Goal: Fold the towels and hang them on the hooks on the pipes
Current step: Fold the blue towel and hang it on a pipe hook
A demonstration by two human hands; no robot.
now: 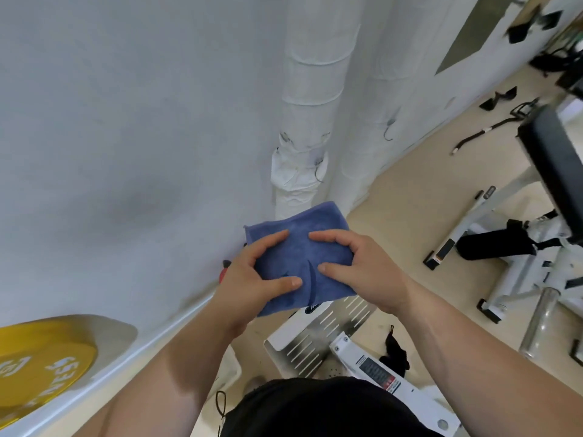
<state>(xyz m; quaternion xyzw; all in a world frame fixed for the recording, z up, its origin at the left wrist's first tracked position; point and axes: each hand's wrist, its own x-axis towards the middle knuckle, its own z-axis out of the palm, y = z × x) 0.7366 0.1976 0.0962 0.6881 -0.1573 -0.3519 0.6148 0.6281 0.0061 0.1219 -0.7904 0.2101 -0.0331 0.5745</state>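
Observation:
A folded blue towel (301, 247) is held in mid-air in front of me, low in the centre of the head view. My left hand (252, 272) grips its left edge, thumb lying across the top and fingers curled over the upper side. My right hand (362, 263) grips the right edge in the same way. Straight beyond the towel rise two white wrapped pipes (310, 89). A thin dark hook (318, 173) hangs on the nearer pipe just above the towel. Another hook (388, 129) sits on the farther pipe (372, 127) to the right.
A white wall (126, 137) fills the left. A yellow weight plate (41, 361) lies at the lower left. A white gym machine with a slotted metal footplate (325, 329) stands under my hands, and a padded bench frame (549, 190) is on the right. Black straps (397, 351) lie on the beige floor.

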